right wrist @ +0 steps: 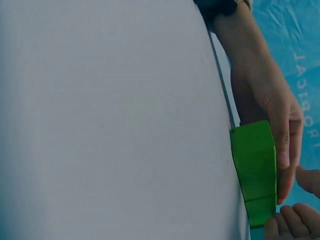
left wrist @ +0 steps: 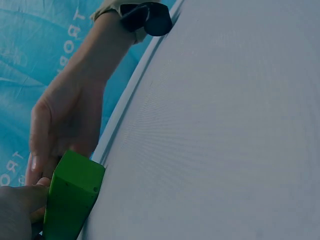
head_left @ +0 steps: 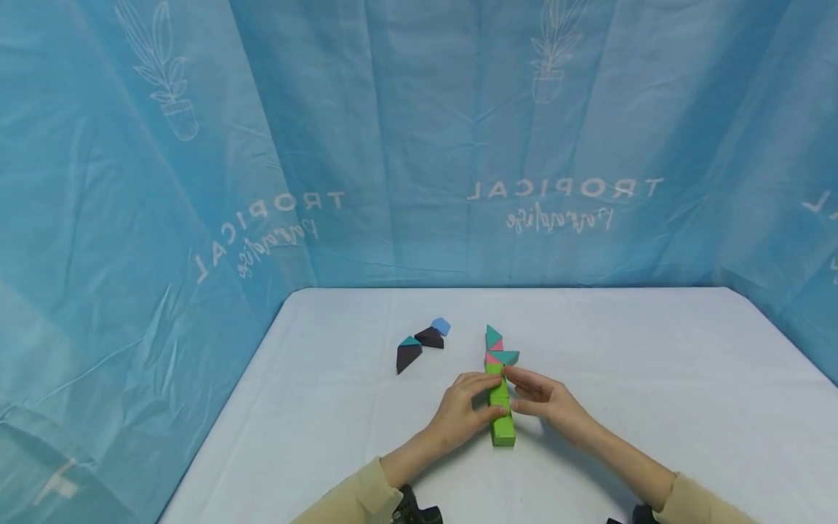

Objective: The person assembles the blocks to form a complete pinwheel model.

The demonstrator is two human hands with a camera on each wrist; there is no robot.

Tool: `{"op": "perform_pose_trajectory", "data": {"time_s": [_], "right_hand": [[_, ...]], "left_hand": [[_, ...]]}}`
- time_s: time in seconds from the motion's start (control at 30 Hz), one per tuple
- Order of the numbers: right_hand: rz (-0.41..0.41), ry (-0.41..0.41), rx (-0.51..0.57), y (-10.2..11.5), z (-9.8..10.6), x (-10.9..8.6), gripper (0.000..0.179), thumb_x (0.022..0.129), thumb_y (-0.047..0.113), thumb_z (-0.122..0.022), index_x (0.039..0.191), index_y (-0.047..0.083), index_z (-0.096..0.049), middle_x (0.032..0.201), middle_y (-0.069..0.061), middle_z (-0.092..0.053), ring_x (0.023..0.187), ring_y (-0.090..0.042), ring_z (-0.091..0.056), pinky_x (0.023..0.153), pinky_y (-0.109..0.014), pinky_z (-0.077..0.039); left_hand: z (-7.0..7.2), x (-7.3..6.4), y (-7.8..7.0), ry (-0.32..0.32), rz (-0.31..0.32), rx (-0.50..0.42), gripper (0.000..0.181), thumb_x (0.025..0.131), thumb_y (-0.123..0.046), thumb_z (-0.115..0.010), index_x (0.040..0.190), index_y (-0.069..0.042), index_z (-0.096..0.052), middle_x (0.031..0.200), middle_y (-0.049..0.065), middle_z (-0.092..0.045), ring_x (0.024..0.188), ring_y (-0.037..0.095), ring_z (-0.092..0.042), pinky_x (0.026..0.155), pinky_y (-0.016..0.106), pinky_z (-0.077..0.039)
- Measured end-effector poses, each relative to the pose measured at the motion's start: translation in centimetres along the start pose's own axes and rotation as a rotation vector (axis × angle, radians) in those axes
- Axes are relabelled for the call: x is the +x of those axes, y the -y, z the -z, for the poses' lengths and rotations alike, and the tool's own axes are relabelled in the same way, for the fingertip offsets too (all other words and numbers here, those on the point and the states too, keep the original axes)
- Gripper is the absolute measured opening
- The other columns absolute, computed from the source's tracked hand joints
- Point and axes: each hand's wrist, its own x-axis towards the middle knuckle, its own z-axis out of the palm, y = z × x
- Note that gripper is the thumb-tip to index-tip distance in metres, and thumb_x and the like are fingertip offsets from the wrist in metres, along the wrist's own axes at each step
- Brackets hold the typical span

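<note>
A row of bright green blocks point(head_left: 503, 429) lies on the white table, the near end toward me. My left hand point(head_left: 461, 411) touches the row's left side with thumb and fingertips. On the opposite side is my right hand point(head_left: 553, 404), its fingers loosely extended and its fingertips at or very close to the blocks; contact is hard to tell. At the far end of the green row, pink and teal triangular pieces point(head_left: 504, 357) form a narrow line. The left wrist view shows the near green block point(left wrist: 75, 190) close up; a seam crosses the green row point(right wrist: 254, 160) in the right wrist view.
Left of the row and farther back lie two black pieces point(head_left: 409, 356), a small teal triangle point(head_left: 410, 340) and a blue pentagon point(head_left: 441, 325). The white table point(head_left: 655, 364) extends around them. Blue printed curtains point(head_left: 419, 145) stand behind and at the sides.
</note>
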Motion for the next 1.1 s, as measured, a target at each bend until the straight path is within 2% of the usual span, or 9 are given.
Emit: {"op": "perform_pose_trajectory", "data": {"time_s": [0.3, 0.6, 0.73, 0.83, 0.93, 1.03, 1.1], "right_hand": [[0.079, -0.018, -0.193, -0.9, -0.3, -0.3, 0.065, 0.088, 0.017, -0.068, 0.144, 0.004, -0.037, 0.148, -0.013, -0.034, 0.135, -0.038, -0.026, 0.107, -0.045, -0.024], [0.101, -0.023, -0.237, -0.7, -0.3, -0.3, 0.065, 0.088, 0.018, -0.068, 0.143, 0.004, -0.038, 0.147, -0.013, -0.036, 0.135, -0.038, -0.028, 0.107, -0.048, -0.024], [0.103, -0.024, -0.251, -0.7, -0.3, -0.3, 0.064, 0.088, 0.019, -0.068, 0.143, 0.005, -0.039, 0.147, -0.012, -0.036, 0.134, -0.039, -0.028, 0.107, -0.050, -0.024], [0.102, -0.017, -0.256, -0.7, -0.3, -0.2, 0.064, 0.088, 0.018, -0.068, 0.143, 0.005, -0.039, 0.147, -0.013, -0.036, 0.134, -0.040, -0.028, 0.107, -0.051, -0.024], [0.091, -0.009, -0.257, -0.6, -0.3, -0.1, 0.064, 0.088, 0.017, -0.068, 0.143, 0.004, -0.039, 0.147, -0.014, -0.036, 0.134, -0.039, -0.028, 0.107, -0.049, -0.024], [0.084, -0.014, -0.262, -0.7, -0.4, -0.1, 0.064, 0.088, 0.018, -0.068, 0.143, 0.004, -0.039, 0.146, -0.014, -0.037, 0.134, -0.038, -0.029, 0.108, -0.045, -0.024], [0.084, -0.017, -0.260, -0.9, -0.4, -0.2, 0.064, 0.088, 0.018, -0.069, 0.142, 0.004, -0.040, 0.146, -0.014, -0.037, 0.134, -0.037, -0.029, 0.108, -0.042, -0.025]], "left_hand": [[-0.2, 0.0, 0.1, -0.019, -0.028, 0.026, 0.050, 0.086, -0.034, -0.069, 0.125, -0.004, -0.060, 0.126, 0.000, -0.060, 0.120, 0.015, -0.048, 0.099, 0.036, -0.040], [-0.1, 0.1, 0.1, -0.015, -0.024, 0.024, 0.051, 0.085, -0.033, -0.070, 0.126, -0.004, -0.060, 0.125, 0.001, -0.060, 0.120, 0.016, -0.048, 0.099, 0.037, -0.040], [0.4, 0.3, 0.0, -0.013, -0.035, 0.024, 0.050, 0.085, -0.031, -0.070, 0.127, -0.005, -0.059, 0.126, 0.001, -0.059, 0.120, 0.016, -0.047, 0.099, 0.039, -0.040], [1.7, 1.0, 0.0, -0.041, -0.054, 0.031, 0.048, 0.086, -0.028, -0.069, 0.127, -0.006, -0.059, 0.126, 0.002, -0.059, 0.120, 0.017, -0.047, 0.098, 0.041, -0.040], [3.9, 2.5, 0.5, -0.090, -0.040, 0.031, 0.046, 0.086, -0.029, -0.069, 0.126, -0.008, -0.060, 0.126, 0.003, -0.060, 0.119, 0.018, -0.048, 0.098, 0.043, -0.041], [6.4, 4.5, 2.1, -0.138, 0.013, 0.021, 0.043, 0.087, -0.030, -0.068, 0.124, -0.008, -0.063, 0.124, 0.004, -0.061, 0.118, 0.020, -0.050, 0.098, 0.041, -0.041], [7.9, 5.8, 3.9, -0.148, 0.052, 0.015, 0.040, 0.088, -0.028, -0.068, 0.122, -0.006, -0.064, 0.123, 0.006, -0.062, 0.118, 0.022, -0.052, 0.098, 0.040, -0.041]]}}
